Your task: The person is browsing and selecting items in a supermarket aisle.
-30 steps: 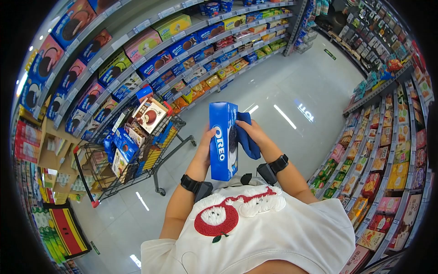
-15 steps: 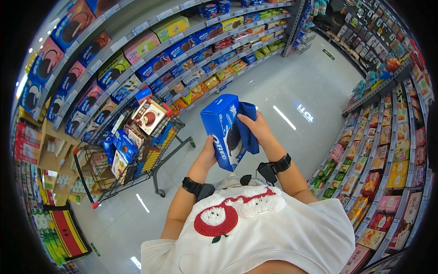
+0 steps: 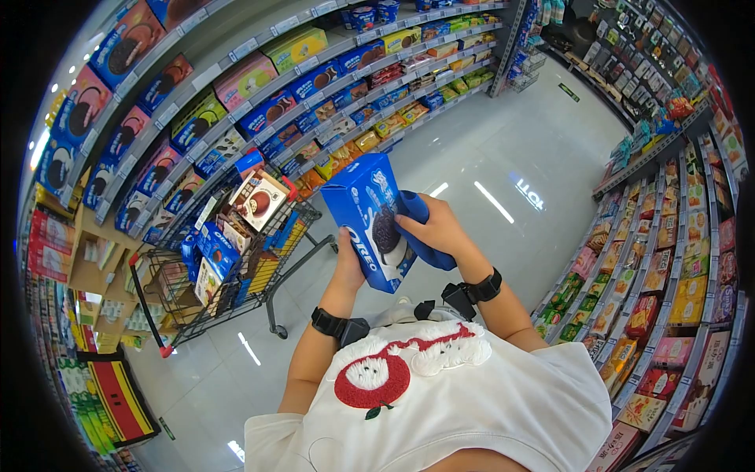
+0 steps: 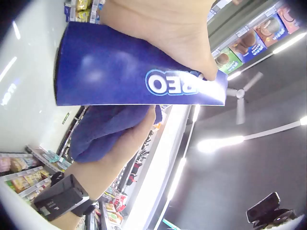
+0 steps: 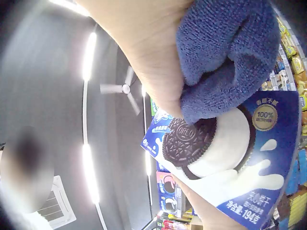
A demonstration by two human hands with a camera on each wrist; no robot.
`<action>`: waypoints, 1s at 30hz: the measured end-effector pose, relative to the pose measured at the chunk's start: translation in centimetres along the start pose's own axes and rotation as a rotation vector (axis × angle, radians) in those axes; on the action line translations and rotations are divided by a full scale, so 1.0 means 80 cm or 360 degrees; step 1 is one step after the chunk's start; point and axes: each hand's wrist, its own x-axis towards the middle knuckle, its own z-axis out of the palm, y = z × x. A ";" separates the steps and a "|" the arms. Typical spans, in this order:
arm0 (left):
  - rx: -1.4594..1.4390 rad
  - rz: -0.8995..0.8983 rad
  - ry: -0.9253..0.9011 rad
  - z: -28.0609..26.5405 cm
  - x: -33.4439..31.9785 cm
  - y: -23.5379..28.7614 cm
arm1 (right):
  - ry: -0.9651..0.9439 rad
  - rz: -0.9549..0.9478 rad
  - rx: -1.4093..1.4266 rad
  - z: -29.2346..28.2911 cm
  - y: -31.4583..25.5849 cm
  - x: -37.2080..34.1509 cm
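Note:
A blue Oreo box (image 3: 366, 216) is held tilted in front of the chest, its cookie picture toward the right hand. The left hand (image 3: 348, 263) grips the box's lower left side, and in the left wrist view its thumb side lies along the box (image 4: 105, 72). The right hand (image 3: 440, 230) holds a dark blue cloth (image 3: 421, 244) against the picture side. In the right wrist view the cloth (image 5: 225, 57) is bunched under that hand, touching the printed face (image 5: 220, 153). The fingers behind the cloth are mostly hidden.
A shopping cart (image 3: 228, 291) filled with several packages stands at the left. Shelves (image 3: 259, 102) of cookie boxes run along the back left, and snack shelves (image 3: 629, 291) line the right. Between them lies a glossy tiled floor (image 3: 472, 157).
The box has tilted and moved left, turning its picture side into view. The right hand and cloth have moved left with it, now lying lower on the picture side.

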 end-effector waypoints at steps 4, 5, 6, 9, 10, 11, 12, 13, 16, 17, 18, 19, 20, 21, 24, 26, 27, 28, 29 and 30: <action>-0.0067 0.0141 0.0164 0.017 -0.005 0.015 | -0.0157 -0.0047 -0.0136 0.000 -0.007 -0.005; -0.0082 0.0168 0.0204 0.022 -0.005 0.020 | -0.0191 -0.0045 -0.0148 -0.001 -0.012 -0.006; -0.0091 0.0204 0.0163 0.019 -0.004 0.022 | -0.0214 -0.0028 -0.0114 0.000 -0.017 -0.009; -0.0173 0.0254 0.0257 0.025 -0.008 0.031 | -0.0246 -0.0041 -0.0079 0.003 -0.011 -0.011; -0.0207 0.0252 0.0280 0.020 -0.007 0.031 | -0.0242 -0.0037 -0.0067 0.005 -0.010 -0.011; -0.0227 0.0271 0.0302 0.018 -0.006 0.032 | -0.0237 -0.0033 -0.0055 0.007 -0.008 -0.011; -0.0249 0.0287 0.0326 0.018 -0.005 0.035 | -0.0234 -0.0027 -0.0042 0.008 -0.008 -0.010; -0.0268 0.0307 0.0348 0.017 -0.006 0.036 | -0.0251 0.0001 -0.0005 0.009 -0.007 -0.011; -0.0279 0.0369 0.0347 0.016 -0.009 0.040 | -0.0308 0.0099 0.0150 0.012 -0.001 -0.013; -0.0292 0.0390 0.0349 0.017 -0.009 0.041 | -0.0329 0.0144 0.0234 0.014 0.007 -0.013; -0.0246 0.0349 0.0377 0.013 -0.008 0.041 | -0.0348 0.0190 0.0317 0.016 0.013 -0.012; -0.0257 0.0345 0.0368 0.012 -0.008 0.044 | -0.0387 0.0246 0.0364 0.017 0.015 -0.010; -0.0266 0.0345 0.0355 0.011 -0.009 0.044 | -0.0423 0.0295 0.0410 0.017 0.018 -0.010; -0.0275 0.0346 0.0342 0.010 -0.010 0.046 | -0.0461 0.0345 0.0456 0.018 0.019 -0.009; -0.0292 0.0287 0.0328 0.013 -0.013 0.053 | -0.0619 0.0385 0.0488 0.014 0.017 -0.009; -0.0311 0.0302 0.0334 0.023 -0.015 0.061 | -0.0726 0.0349 0.0518 0.012 0.025 -0.006; -0.0320 0.0311 0.0333 0.026 -0.016 0.063 | -0.0778 0.0329 0.0533 0.011 0.028 -0.005; -0.0318 0.0323 0.0345 0.027 -0.015 0.063 | -0.0776 0.0369 0.0572 0.011 0.028 -0.004; -0.0314 0.0337 0.0355 0.028 -0.015 0.063 | -0.0774 0.0406 0.0612 0.012 0.029 -0.004; -0.0311 0.0347 0.0365 0.029 -0.015 0.063 | -0.0771 0.0448 0.0654 0.012 0.030 -0.004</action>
